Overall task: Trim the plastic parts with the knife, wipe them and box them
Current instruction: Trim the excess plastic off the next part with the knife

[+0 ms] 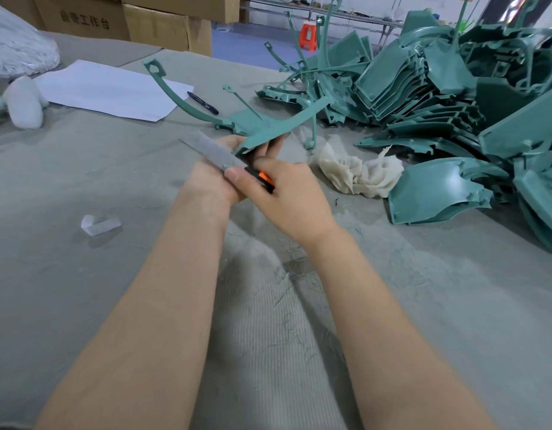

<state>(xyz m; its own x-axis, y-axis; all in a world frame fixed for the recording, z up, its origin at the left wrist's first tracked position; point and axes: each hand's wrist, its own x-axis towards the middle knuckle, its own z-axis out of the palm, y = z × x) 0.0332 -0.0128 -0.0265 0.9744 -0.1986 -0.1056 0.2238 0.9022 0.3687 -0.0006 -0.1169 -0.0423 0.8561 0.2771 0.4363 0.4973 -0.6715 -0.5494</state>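
Observation:
My left hand (pixel 217 178) grips the near edge of a green plastic part (pixel 262 127) with long curved arms, held above the grey table. My right hand (pixel 287 193) holds a utility knife (pixel 218 155) with an orange and black handle. Its long blade points up and left, lying across my left hand just below the part's edge. A crumpled off-white cloth (pixel 358 172) lies on the table just right of my hands. A large heap of green plastic parts (pixel 448 97) fills the right side.
A grey cloth covers the table (pixel 82 274). A white sheet of paper (pixel 113 91) and a dark pen (pixel 203 103) lie at the back left. Cardboard boxes (pixel 163 29) stand behind. A small clear plastic scrap (pixel 99 225) lies at left. White wrapped bundles (pixel 23 102) sit far left.

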